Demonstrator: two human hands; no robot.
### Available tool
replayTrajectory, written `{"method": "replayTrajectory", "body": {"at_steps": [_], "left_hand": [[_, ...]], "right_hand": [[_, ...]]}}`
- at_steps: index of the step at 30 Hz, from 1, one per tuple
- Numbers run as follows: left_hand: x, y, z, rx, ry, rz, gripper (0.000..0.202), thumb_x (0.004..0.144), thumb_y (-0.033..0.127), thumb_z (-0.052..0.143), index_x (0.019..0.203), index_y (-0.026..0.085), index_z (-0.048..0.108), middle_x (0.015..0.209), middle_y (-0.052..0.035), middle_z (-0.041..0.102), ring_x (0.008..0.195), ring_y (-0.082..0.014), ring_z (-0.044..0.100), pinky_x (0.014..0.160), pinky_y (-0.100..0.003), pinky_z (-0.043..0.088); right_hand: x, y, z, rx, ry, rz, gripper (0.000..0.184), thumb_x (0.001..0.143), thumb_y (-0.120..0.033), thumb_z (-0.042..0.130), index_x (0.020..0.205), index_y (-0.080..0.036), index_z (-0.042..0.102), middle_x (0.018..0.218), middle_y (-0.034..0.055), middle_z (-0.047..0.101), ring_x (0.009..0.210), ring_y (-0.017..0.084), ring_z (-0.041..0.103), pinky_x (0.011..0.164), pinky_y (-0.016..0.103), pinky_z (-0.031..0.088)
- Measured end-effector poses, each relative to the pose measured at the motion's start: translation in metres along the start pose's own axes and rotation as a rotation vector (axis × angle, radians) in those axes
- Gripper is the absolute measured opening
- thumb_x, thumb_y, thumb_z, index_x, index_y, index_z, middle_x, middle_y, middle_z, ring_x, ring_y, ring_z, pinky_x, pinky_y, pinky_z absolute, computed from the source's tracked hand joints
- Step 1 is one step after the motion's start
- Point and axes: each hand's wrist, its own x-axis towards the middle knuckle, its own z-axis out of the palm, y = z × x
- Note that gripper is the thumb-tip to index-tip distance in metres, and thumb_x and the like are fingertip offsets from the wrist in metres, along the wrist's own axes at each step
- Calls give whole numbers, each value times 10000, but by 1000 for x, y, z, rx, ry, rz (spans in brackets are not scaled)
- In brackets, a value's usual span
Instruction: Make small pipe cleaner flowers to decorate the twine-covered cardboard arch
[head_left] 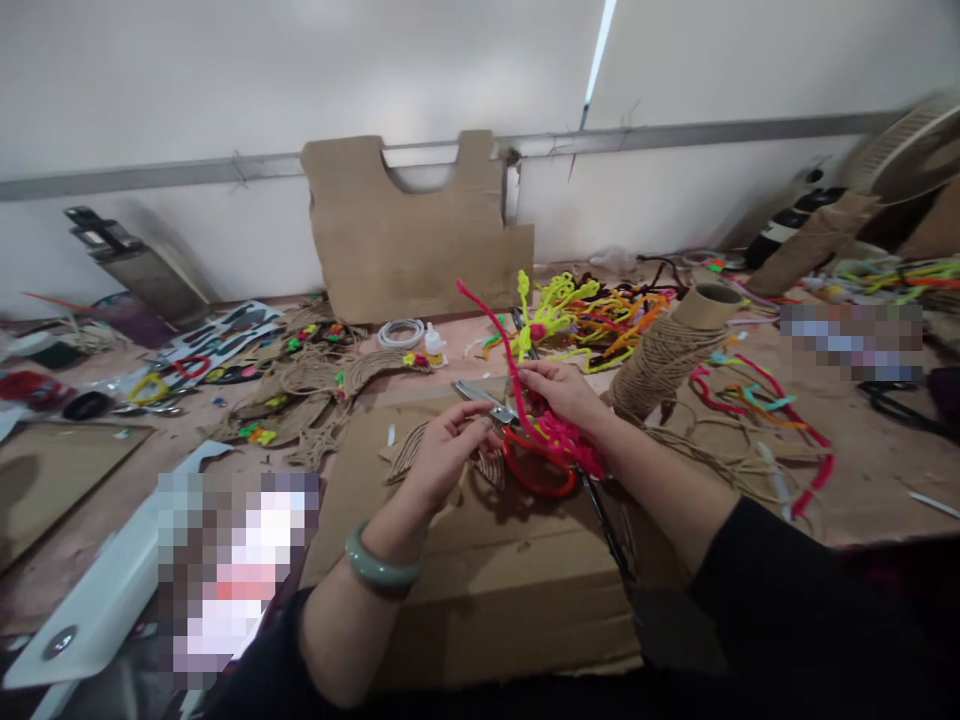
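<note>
Two hands meet over a cardboard sheet [465, 590] on the cluttered desk [862, 470]. The right hand [562, 395] pinches a pink pipe cleaner [495, 330] that rises above a red pipe cleaner loop [534, 487]. The left hand [442, 455], fingers curled, touches silver scissors [476, 393]; whether it grips them is unclear. A twine cone [660, 360] stands nearby.

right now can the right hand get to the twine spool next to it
Probably yes: the twine spool stands just right of the right hand with nothing between them, but that hand is gripping pink pipe cleaners, so it isn't free.
</note>
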Motion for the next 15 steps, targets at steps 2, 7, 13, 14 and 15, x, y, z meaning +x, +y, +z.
{"method": "replayTrajectory", "body": {"at_steps": [2,7,13,14,15], "left_hand": [[0,1,1,0,33,24,279,686,300,671,903,132,624,577,-28,642,496,-92,533,491,-210,391],[-1,2,3,5,97,53,206,690,286,664,840,146,640,563,-14,634,479,-82,512,482,-208,388],[0,3,4,-25,124,66,252,641,305,712,824,146,640,609,-9,634,506,-89,529,495,-216,402],[0,4,5,-23,117,68,255,632,302,719,818,145,643,619,-7,633,518,-89,530,501,-215,404],[0,4,5,-22,111,71,252,622,295,725,808,143,646,628,-4,633,531,-89,532,508,-212,407]], "right_hand": [[-4,0,3,-18,-28,-3,298,631,-442,658,678,-156,591,481,-46,546,370,56,439,381,186,330],[-14,1,13,-73,-90,-16,276,678,-443,619,693,-172,567,470,-59,513,369,63,427,375,188,315],[-27,3,25,-287,-105,-190,212,789,-394,517,768,-192,578,565,-31,543,458,92,469,448,214,364],[-29,3,26,-358,-86,-243,192,799,-369,510,767,-194,581,583,-23,556,489,100,484,480,220,376],[-30,2,28,-432,-63,-296,174,803,-344,507,763,-194,585,603,-14,570,520,107,498,513,228,386]]}}
